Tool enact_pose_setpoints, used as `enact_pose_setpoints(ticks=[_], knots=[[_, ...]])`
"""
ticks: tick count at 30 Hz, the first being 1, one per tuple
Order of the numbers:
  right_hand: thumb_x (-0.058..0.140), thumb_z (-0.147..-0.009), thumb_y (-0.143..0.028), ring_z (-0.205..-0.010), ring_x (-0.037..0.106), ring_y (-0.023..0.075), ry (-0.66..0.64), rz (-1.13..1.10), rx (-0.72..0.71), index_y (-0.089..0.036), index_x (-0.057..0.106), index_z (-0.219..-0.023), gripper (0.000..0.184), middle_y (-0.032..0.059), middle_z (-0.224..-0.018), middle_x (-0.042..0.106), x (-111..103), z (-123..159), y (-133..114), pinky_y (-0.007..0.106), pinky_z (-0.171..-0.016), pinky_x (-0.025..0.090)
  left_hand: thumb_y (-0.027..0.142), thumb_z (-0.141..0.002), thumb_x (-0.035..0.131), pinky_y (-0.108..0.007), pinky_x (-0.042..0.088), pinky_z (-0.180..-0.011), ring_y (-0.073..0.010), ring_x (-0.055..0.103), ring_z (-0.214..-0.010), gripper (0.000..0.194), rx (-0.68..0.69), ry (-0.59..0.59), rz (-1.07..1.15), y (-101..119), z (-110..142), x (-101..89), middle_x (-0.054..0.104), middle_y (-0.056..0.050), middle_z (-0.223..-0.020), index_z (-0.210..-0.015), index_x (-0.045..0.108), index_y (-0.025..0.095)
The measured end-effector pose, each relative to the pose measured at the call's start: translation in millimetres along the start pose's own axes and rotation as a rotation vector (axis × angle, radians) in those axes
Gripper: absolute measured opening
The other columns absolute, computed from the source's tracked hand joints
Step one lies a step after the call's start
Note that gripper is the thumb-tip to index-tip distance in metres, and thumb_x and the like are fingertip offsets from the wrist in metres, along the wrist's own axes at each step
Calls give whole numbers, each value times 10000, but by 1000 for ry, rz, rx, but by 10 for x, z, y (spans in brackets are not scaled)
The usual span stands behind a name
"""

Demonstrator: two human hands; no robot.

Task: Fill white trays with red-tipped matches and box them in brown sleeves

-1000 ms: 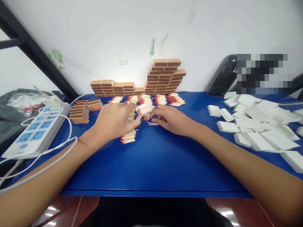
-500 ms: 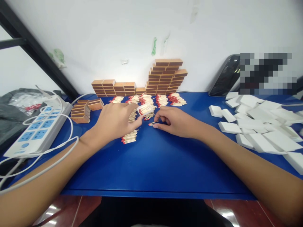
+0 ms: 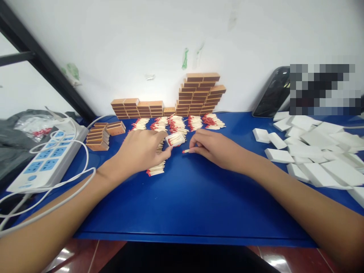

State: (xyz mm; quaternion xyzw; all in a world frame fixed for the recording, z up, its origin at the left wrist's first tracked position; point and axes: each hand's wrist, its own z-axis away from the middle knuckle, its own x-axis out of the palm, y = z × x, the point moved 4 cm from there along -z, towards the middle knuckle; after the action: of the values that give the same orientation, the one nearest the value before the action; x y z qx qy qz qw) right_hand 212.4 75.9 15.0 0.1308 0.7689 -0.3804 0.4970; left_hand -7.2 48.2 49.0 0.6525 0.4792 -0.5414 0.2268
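My left hand [image 3: 143, 148] is closed on a small white matchbox tray [image 3: 180, 143], gripped at its left end between thumb and fingers. Red-tipped matches [image 3: 174, 140] lie inside the tray. Just to the right, my right hand [image 3: 212, 148] pinches one or more matches [image 3: 185, 151] low over the blue table, red heads pointing left; how many I cannot tell. Beneath and in front of my left hand runs a row of loose matches [image 3: 156, 170], partly hidden by the hand. More match piles [image 3: 195, 123] lie behind both hands.
Matchboxes [image 3: 199, 94] are stacked along the wall, with a smaller group [image 3: 97, 137] at the left. A heap of white trays [image 3: 315, 148] covers the right side. A power strip [image 3: 48, 159] with looping cables lies left. A dark phone [image 3: 271, 93] leans against the wall.
The tray in my left hand has tilted slightly and looks fuller. My right hand's pinched matches have shifted a little right, with less of them showing.
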Motion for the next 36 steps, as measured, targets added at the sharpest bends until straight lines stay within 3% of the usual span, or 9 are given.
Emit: enact_pose_setpoints(ticks=[4, 7, 13, 20, 28, 32, 36], knots=[[600, -1059, -318, -806, 573, 199, 109, 12, -60, -219, 632, -956, 147, 52, -946, 634, -119, 24, -34, 323, -718, 418, 502, -985, 589, -339, 367, -575, -315, 759, -737, 412, 39, -44, 5, 46, 7, 20, 793, -93, -797, -1153, 788, 184], [603, -1057, -299, -818, 573, 200, 175, 7, -89, -219, 626, -972, 119, 56, -967, 627, -120, 30, -82, 320, -720, 417, 493, -986, 612, -336, 383, -577, -277, 750, -702, 375, 114, -11, 64, 114, 38, 26, 787, -59, -766, -1147, 780, 199], [589, -1055, -258, -817, 592, 192, 113, 11, -33, -226, 636, -1002, 78, 57, -1007, 631, 3, 40, -162, 322, -724, 428, 475, -1005, 599, -336, 384, -564, -241, 722, -629, 338, 215, 80, 122, 199, 104, 23, 759, -35, -709, -1112, 767, 203], [637, -1026, -255, -818, 591, 191, 152, -49, -84, -215, 680, -1020, 60, 52, -940, 629, -39, 32, -77, 319, -723, 456, 447, -1011, 604, -336, 397, -569, -245, 747, -669, 332, 217, 62, 131, 155, 66, 26, 787, -37, -767, -1149, 761, 189], [600, -1050, -252, -799, 607, 173, 39, -23, -44, -210, 672, -963, 121, 56, -1005, 648, 96, 46, -119, 316, -715, 444, 398, -993, 619, -349, 390, -566, -248, 759, -689, 282, 276, 5, 171, 222, 109, 56, 799, -20, -794, -1137, 757, 198], [616, -1034, -238, -802, 600, 181, 143, -49, -58, -217, 678, -976, 88, 46, -942, 641, 46, 19, -84, 312, -721, 446, 431, -979, 621, -339, 383, -566, -252, 769, -711, 299, 264, -25, 160, 205, 89, 44, 814, -33, -837, -1131, 763, 216], [601, -1033, -234, -808, 595, 195, 216, -33, -61, -216, 682, -1054, 85, 55, -959, 624, 45, -30, 36, 324, -734, 458, 429, -970, 592, -332, 376, -570, -266, 758, -685, 336, 172, 3, 84, 107, 31, -30, 782, -48, -738, -1132, 772, 197]])
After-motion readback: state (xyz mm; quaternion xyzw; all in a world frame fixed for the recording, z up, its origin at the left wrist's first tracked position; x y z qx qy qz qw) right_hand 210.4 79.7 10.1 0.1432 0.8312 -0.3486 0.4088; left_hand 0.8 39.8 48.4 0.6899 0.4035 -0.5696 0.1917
